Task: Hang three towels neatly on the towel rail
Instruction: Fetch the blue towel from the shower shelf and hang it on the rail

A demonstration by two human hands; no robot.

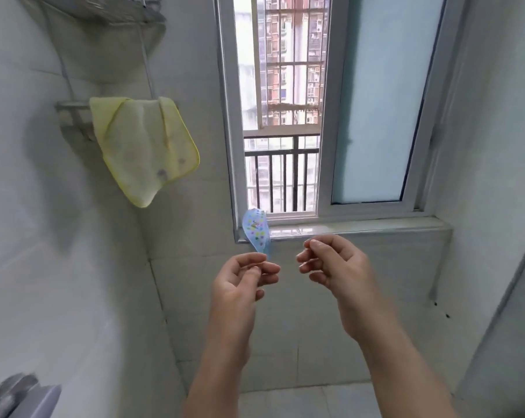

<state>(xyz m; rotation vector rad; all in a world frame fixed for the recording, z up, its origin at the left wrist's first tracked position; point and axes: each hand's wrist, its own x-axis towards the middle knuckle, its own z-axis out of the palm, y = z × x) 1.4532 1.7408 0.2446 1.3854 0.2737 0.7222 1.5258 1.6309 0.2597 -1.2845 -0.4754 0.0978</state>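
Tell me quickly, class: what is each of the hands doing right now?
Left hand: pinches the blue dotted cloth.
Right hand: closed, holding nothing.

A wall rack (pixel 71 104) is fixed high up and well to the left of the left hand (pixel 240 282). A yellow towel (pixel 146 149) is draped over its front rail, bunched and hanging askew with one corner lowest. The window sill (pixel 360 229) runs just beyond both hands, above the right hand (pixel 336 263). At its left end lies a small blue dotted cloth (pixel 256 229), drooping over the edge toward the left hand's fingertips; whether they touch it is unclear.
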